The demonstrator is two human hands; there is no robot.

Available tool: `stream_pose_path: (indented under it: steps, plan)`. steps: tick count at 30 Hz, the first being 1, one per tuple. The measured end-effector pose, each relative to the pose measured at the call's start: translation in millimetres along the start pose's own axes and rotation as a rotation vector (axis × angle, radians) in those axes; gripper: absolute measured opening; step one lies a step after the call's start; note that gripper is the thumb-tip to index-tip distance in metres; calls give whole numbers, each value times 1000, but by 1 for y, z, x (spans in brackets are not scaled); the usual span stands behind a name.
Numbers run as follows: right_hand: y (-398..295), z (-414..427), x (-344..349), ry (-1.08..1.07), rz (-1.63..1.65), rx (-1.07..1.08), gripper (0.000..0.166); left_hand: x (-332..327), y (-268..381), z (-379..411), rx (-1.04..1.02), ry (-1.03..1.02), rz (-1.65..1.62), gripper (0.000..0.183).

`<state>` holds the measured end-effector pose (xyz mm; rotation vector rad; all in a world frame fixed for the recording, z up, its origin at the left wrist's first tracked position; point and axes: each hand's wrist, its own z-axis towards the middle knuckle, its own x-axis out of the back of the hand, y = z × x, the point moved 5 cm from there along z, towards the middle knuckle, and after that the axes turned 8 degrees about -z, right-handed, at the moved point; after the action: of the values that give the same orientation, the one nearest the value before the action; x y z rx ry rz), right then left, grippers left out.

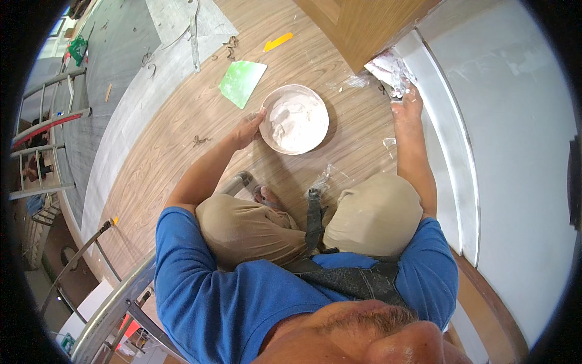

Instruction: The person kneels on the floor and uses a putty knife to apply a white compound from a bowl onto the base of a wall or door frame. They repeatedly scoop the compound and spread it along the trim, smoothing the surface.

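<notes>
My left hand (249, 128) grips the rim of a round tub of white paste (298, 119), thumb on the edge, at the centre over the wood-look floor. At the upper right, my right hand (408, 101) holds a tool with a flat blade, seemingly a putty knife, beside a crumpled, paste-smeared sheet (390, 68). These lie where the white skirting board (448, 109) meets the wooden door or panel; the fingers partly hide the tool. A green plastic sheet (243, 83) lies just beyond the tub.
A corner of the wooden door or panel (363, 27) juts in at the top. Metal ladders (50, 118) stand at the left, with another metal frame (113, 300) at the lower left. A metal strip (194, 43), a yellow piece (278, 42) and curled shavings lie on the floor.
</notes>
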<state>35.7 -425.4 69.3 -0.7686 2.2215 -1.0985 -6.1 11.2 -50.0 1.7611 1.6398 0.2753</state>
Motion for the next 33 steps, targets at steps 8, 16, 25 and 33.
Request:
stream_pose_path:
  steps: [8,16,25,33]
  plan:
    - [-9,-25,14,130,-406,183,25,-4,2,-2,-10,-13,-11,73]
    - [-4,-8,17,-13,-260,470,29,-7,5,-3,-1,-14,-12,77]
    - [4,1,14,-78,-196,586,36,-3,4,-2,11,22,46,81]
    - [10,1,20,-48,-194,515,31,1,22,4,24,305,420,84]
